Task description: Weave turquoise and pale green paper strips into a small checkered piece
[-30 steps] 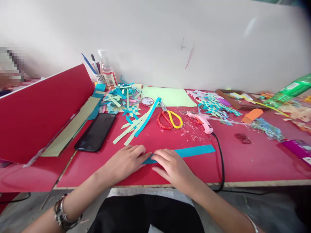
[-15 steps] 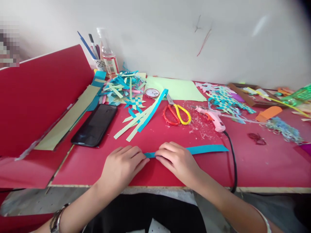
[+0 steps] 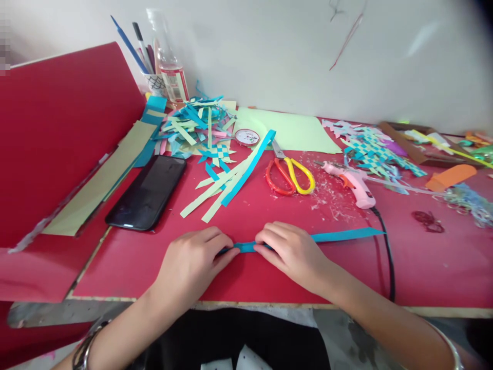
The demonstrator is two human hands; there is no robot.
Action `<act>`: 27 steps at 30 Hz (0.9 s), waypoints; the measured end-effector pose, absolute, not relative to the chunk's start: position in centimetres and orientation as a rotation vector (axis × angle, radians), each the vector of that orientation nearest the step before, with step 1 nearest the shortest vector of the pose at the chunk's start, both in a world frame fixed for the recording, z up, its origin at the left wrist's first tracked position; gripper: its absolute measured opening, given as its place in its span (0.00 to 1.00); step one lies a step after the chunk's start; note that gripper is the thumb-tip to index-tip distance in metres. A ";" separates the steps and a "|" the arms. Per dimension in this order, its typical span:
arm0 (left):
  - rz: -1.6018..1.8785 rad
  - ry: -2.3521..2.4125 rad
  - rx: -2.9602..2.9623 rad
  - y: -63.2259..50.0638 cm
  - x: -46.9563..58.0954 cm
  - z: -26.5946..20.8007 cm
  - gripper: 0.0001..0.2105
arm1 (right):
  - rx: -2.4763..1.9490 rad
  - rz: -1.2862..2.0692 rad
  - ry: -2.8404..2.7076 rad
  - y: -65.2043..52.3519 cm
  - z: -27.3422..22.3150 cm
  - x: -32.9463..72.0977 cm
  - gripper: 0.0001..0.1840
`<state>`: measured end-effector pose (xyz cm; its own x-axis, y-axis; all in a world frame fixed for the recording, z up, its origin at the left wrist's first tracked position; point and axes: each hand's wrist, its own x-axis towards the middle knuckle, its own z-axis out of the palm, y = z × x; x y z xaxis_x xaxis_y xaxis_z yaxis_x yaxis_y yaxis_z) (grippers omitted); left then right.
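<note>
A long blue paper strip lies crosswise near the front of the red table, its right end reaching the black cord. My left hand pinches the strip toward its left end, which the fingers hide. To the right, my right hand pinches the same strip, with a short stretch showing between the hands. Beyond them lie several loose green and blue paper strips. Scissors with one red and one yellow handle rest just behind my right hand.
A black phone lies to the left beside red board. At the back are a bottle, a heap of paper strips and pale green paper. A pink glue gun with its cord lies right, near woven paper pieces.
The camera view has shifted, so the table items appear moved. Both hands keep their pinch on the blue strip, and the gap between them is slightly wider.
</note>
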<state>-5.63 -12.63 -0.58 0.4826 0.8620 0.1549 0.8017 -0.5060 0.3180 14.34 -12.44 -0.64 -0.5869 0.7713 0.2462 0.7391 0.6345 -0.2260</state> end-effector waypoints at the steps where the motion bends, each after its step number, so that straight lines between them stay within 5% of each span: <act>1: 0.441 1.456 2.550 -12.7 -5.6 -0.6 0.10 | -1.206 0.139 -2.541 -12.4 -0.7 14.4 0.09; 27: 0.317 1.530 2.557 -12.7 -5.3 -0.4 0.09 | -1.295 0.118 -2.513 -12.1 -0.8 14.3 0.10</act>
